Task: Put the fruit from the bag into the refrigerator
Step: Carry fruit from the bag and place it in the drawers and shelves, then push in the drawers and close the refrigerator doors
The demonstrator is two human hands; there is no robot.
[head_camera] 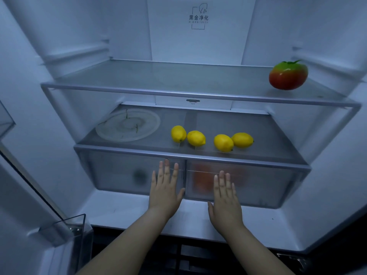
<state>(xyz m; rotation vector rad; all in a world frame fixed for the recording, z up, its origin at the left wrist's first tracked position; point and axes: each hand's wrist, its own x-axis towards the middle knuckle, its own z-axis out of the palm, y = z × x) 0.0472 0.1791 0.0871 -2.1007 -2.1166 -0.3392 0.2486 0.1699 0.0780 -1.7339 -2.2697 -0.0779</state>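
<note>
Refrigerator (127, 207) open, interior lit, filling the view. Upper glass shelf (158, 80) carrying one large red-green tomato-like fruit (288, 75) at far right, near the side wall. Lower shelf (268, 135) holding a clear round plate (128, 125) at left, empty apart from a few dark specks, and four lemons (211, 138) in a loose row at centre: two touching on the left, two touching on the right, small gap between pairs. Below: left crisper drawer (111, 171) with a dark blurred shape behind frosted front, right crisper drawer (264, 185) with an orange blur, contents unidentifiable. Left hand (165, 192) and right hand (226, 197) both empty, palms flat toward the drawer fronts, fingers (166, 168) straight and slightly spread, gripping nothing; contact with drawer fronts not resolvable. Door bin (79, 235) at lower left apparently empty. No bag in view. Judgement: bulk of task likely done, five pieces shelved; whether fruit is left in the bag cannot be checked from here. Probably at or near finish.
</note>
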